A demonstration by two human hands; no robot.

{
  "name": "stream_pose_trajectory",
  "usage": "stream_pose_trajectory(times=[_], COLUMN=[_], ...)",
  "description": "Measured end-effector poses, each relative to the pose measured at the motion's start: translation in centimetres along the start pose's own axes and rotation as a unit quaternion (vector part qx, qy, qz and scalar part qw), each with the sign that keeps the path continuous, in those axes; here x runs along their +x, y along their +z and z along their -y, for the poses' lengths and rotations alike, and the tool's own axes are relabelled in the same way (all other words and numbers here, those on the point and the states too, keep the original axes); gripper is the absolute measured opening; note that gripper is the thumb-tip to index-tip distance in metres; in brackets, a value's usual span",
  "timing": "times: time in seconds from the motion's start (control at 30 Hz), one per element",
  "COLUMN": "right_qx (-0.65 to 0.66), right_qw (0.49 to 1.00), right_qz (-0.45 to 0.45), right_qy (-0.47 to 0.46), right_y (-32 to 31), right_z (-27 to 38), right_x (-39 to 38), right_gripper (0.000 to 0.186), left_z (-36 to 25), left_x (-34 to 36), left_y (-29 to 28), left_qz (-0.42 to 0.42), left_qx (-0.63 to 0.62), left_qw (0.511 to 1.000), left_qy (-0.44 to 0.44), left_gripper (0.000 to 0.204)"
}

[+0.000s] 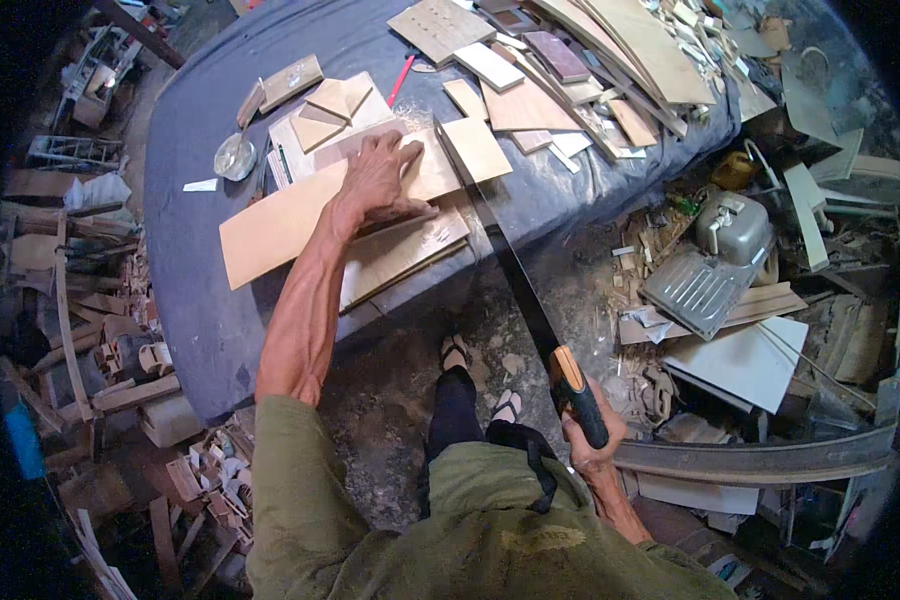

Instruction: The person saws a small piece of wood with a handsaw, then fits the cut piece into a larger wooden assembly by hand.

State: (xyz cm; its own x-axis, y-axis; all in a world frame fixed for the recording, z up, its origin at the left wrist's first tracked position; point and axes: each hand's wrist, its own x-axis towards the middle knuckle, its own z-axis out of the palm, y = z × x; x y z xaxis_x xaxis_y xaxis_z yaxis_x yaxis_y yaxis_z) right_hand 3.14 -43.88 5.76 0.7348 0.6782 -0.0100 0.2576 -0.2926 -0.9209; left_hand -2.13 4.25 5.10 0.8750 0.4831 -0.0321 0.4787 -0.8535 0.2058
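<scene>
My left hand (381, 178) lies across a pale wooden board (282, 222), its fingers toward the far edge and its thumb at the near edge, clasping it down. The board rests slantwise on other wood pieces on the table. My right hand (596, 440) is wrapped round the black and orange handle of a hand saw (511, 268). The saw's dark blade runs up and away, and its far part meets the board near the right end, to the right of my left hand. Under the board, a thicker wooden panel (410, 258) juts out at the table's near edge.
A dark sheet covers the table (200, 330). A red pencil-like stick (402, 80), a small round tin (234, 157) and wood offcuts (320, 112) surround the board. Boards pile up (610, 60) at far right. A metal sink (715, 262) and scrap lie on the floor right.
</scene>
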Motion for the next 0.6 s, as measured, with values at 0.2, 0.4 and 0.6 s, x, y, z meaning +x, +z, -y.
stream_pose_trajectory(times=[0.2,0.4,0.6], right_qx=[0.038,0.016,0.028], right_qw=[0.996,0.999,0.997], right_qz=[0.009,0.023,0.028], right_qy=[0.074,0.035,0.062], right_y=[0.7,1.0,1.4], right_z=[1.2,2.7,2.4], right_x=[1.4,3.1,3.0], right_gripper=[0.057,0.056,0.057], left_z=[4.6,5.1,4.7], left_x=[2.8,3.0,2.0], left_y=[3.0,1.4,0.5], left_qz=[-0.061,0.032,0.033], left_qx=[-0.050,-0.030,-0.023], left_qw=[0.996,0.999,0.998], left_qy=[0.046,-0.027,-0.041], left_gripper=[0.125,0.135,0.138])
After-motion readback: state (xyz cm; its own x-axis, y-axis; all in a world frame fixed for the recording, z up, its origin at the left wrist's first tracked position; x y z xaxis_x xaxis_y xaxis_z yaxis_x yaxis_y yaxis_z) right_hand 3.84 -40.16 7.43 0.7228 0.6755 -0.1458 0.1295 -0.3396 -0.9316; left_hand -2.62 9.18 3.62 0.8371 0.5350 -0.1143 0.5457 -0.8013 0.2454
